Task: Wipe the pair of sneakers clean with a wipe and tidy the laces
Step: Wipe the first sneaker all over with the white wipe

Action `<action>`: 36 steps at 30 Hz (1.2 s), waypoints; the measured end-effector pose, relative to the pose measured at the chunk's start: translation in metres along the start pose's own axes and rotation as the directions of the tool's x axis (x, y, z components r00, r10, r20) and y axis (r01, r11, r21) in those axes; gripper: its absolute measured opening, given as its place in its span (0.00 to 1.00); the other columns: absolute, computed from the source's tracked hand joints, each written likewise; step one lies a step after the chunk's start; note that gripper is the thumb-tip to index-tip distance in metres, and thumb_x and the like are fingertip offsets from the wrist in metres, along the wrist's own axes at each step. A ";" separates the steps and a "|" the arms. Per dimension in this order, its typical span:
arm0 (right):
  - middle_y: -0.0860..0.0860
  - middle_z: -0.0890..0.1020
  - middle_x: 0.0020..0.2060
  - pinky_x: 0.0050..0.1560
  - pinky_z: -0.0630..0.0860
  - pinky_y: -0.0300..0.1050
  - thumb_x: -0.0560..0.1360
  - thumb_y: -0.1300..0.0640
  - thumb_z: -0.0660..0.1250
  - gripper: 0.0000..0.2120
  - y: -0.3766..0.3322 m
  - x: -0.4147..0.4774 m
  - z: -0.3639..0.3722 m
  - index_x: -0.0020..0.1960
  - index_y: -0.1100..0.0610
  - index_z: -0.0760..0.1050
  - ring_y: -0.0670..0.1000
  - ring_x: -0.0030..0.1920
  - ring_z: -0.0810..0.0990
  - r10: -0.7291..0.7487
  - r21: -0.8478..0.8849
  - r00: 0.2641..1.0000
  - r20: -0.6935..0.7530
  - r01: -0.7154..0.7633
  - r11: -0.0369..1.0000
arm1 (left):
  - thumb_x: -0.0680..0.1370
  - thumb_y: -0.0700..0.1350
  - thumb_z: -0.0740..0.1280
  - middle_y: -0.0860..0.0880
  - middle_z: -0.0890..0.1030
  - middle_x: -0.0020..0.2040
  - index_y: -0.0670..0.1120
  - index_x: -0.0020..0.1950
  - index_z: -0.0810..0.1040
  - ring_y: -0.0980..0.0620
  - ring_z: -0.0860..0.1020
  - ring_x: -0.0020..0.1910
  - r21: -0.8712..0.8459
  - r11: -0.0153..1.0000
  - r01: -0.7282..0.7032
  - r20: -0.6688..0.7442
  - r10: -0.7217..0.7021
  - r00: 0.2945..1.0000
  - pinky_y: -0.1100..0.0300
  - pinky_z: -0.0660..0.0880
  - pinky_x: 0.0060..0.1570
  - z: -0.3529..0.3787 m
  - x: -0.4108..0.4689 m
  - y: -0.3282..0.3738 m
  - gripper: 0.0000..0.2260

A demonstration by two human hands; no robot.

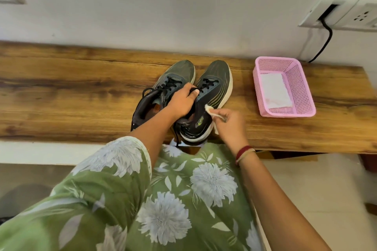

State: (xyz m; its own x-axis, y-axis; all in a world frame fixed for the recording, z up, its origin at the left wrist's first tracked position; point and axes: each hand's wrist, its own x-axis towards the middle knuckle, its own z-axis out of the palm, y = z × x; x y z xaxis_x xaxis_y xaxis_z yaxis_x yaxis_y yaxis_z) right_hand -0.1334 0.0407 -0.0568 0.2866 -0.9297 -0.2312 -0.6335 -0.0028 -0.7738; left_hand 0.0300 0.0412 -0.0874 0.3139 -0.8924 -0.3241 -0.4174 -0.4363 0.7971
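- The pair of grey-green sneakers stands side by side on the wooden table (81, 91), toes pointing at the wall and touching near the midfoot.
- The left hand (183, 101) reaches over the left sneaker (177, 71). Its fingers (188, 87) are curled and clamped on the tongue and collar of the right sneaker (217, 76), with the thumb pressing on the black laces (208, 83).
- The right sneaker's heel end overhangs the near table edge, and one loose black lace end (177, 138) dangles below it.
- The right hand (230, 126) is beside the outer side of the right sneaker. Its fingers are pinched together on a small crumpled white wipe (210, 109).
- The wipe's tip touches the dark side panel just above the white sole.
- The left sneaker's laces (171, 83) lie loose and spread over its tongue.
- A pink plastic mesh basket (302, 87) sits on the table, to the right and well apart from the sneakers, with a flat white sheet (275, 91) lying in it.
- A wall socket (346, 12) with a black cable (327, 40) is mounted above the basket.
- Red and gold bangles (244, 153) circle the right wrist, and a green floral garment (183, 199) fills the foreground.
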 end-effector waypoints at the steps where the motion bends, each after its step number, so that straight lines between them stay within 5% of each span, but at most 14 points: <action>1: 0.51 0.80 0.48 0.49 0.74 0.41 0.74 0.65 0.65 0.12 -0.002 -0.003 0.004 0.54 0.55 0.81 0.50 0.46 0.77 -0.018 -0.046 0.999 0.032 0.019 0.999 | 0.82 0.47 0.57 0.41 0.77 0.53 0.41 0.59 0.70 0.43 0.74 0.54 0.003 1.000 -0.005 -0.002 0.005 1.000 0.56 0.67 0.49 0.000 0.000 0.000 0.11; 7: 0.47 0.80 0.46 0.50 0.77 0.43 0.74 0.63 0.66 0.10 -0.010 -0.036 0.010 0.50 0.52 0.82 0.50 0.47 0.78 -0.039 0.020 0.981 0.189 0.036 0.999 | 0.83 0.46 0.56 0.39 0.76 0.54 0.40 0.58 0.69 0.42 0.74 0.54 0.005 1.000 -0.006 0.014 0.006 1.000 0.58 0.64 0.45 -0.005 0.001 0.000 0.11; 10: 0.46 0.81 0.43 0.41 0.76 0.41 0.74 0.63 0.66 0.10 -0.006 -0.029 0.002 0.50 0.51 0.81 0.47 0.41 0.77 0.040 0.189 0.998 0.044 -0.048 0.981 | 0.83 0.47 0.56 0.38 0.76 0.53 0.39 0.58 0.69 0.42 0.73 0.53 -0.008 1.000 -0.004 0.021 0.004 1.000 0.58 0.63 0.44 -0.006 0.001 0.001 0.11; 14: 0.49 0.79 0.49 0.55 0.75 0.46 0.74 0.64 0.66 0.11 -0.004 -0.020 0.004 0.53 0.53 0.81 0.48 0.47 0.75 0.042 0.068 0.996 -0.080 -0.036 0.997 | 0.83 0.47 0.55 0.43 0.73 0.47 0.40 0.57 0.69 0.44 0.73 0.50 -0.031 0.999 0.025 0.044 -0.024 0.999 0.58 0.62 0.42 -0.008 -0.001 0.004 0.11; 17: 0.44 0.72 0.47 0.57 0.73 0.39 0.75 0.62 0.65 0.10 -0.005 -0.037 0.012 0.55 0.55 0.79 0.42 0.43 0.70 -0.031 -0.059 0.999 0.029 0.033 0.998 | 0.83 0.47 0.55 0.45 0.73 0.49 0.40 0.60 0.69 0.46 0.72 0.49 -0.040 0.998 0.040 0.042 -0.038 0.998 0.59 0.62 0.43 -0.009 -0.001 0.004 0.12; 21: 0.43 0.78 0.48 0.48 0.77 0.37 0.75 0.62 0.65 0.11 0.006 -0.044 0.004 0.52 0.50 0.80 0.41 0.44 0.75 -0.146 -0.094 0.942 0.303 0.182 0.979 | 0.83 0.47 0.55 0.45 0.73 0.51 0.40 0.61 0.69 0.48 0.70 0.49 -0.053 0.998 0.042 0.024 -0.041 0.999 0.59 0.63 0.45 -0.006 0.001 0.003 0.12; 25: 0.45 0.80 0.43 0.32 0.70 0.29 0.75 0.65 0.64 0.12 0.008 0.000 -0.012 0.51 0.52 0.81 0.45 0.37 0.74 0.000 0.111 0.990 -0.143 0.016 0.994 | 0.83 0.47 0.55 0.45 0.73 0.47 0.41 0.60 0.69 0.48 0.70 0.47 -0.041 0.999 0.010 0.003 -0.010 1.000 0.59 0.61 0.43 -0.003 0.004 -0.002 0.11; 27: 0.47 0.79 0.46 0.42 0.71 0.32 0.75 0.65 0.64 0.12 0.007 0.019 -0.013 0.54 0.55 0.81 0.47 0.43 0.76 -0.038 -0.030 0.977 -0.208 0.033 0.999 | 0.83 0.46 0.55 0.46 0.72 0.48 0.41 0.60 0.69 0.49 0.70 0.48 -0.044 0.999 0.005 -0.003 -0.005 1.000 0.59 0.61 0.44 -0.003 0.004 -0.003 0.11; 30: 0.50 0.75 0.47 0.50 0.73 0.42 0.75 0.64 0.63 0.12 0.011 0.013 0.004 0.56 0.57 0.79 0.51 0.48 0.75 -0.200 -0.226 0.978 -0.051 0.184 0.957 | 0.83 0.46 0.56 0.46 0.73 0.49 0.41 0.59 0.70 0.49 0.70 0.49 -0.054 0.998 -0.011 -0.016 0.010 1.000 0.60 0.61 0.44 -0.002 0.005 -0.003 0.11; 33: 0.53 0.75 0.42 0.42 0.73 0.48 0.74 0.64 0.63 0.11 0.017 -0.014 0.009 0.54 0.57 0.80 0.53 0.43 0.73 -0.456 -0.391 0.885 0.092 0.453 0.801 | 0.83 0.45 0.56 0.47 0.72 0.47 0.41 0.58 0.70 0.50 0.70 0.47 -0.053 0.998 -0.030 -0.040 0.028 0.999 0.60 0.60 0.43 0.000 0.004 -0.004 0.10; 36: 0.54 0.77 0.42 0.36 0.75 0.50 0.74 0.63 0.62 0.12 0.018 0.002 -0.006 0.53 0.58 0.80 0.55 0.41 0.74 -0.533 -0.517 0.829 0.171 0.536 0.668 | 0.83 0.45 0.56 0.48 0.72 0.45 0.40 0.57 0.70 0.49 0.70 0.46 -0.054 0.997 -0.046 -0.034 0.044 0.998 0.59 0.62 0.43 0.000 0.004 -0.005 0.10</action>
State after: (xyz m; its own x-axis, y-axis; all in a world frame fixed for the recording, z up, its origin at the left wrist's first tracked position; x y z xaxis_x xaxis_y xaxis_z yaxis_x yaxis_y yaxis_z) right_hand -0.1489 0.0366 -0.0675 0.6981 -0.7059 0.1196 -0.6407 -0.6905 -0.3357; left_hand 0.0331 0.0393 -0.0926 0.3239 -0.9064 -0.2712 -0.3848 -0.3880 0.8375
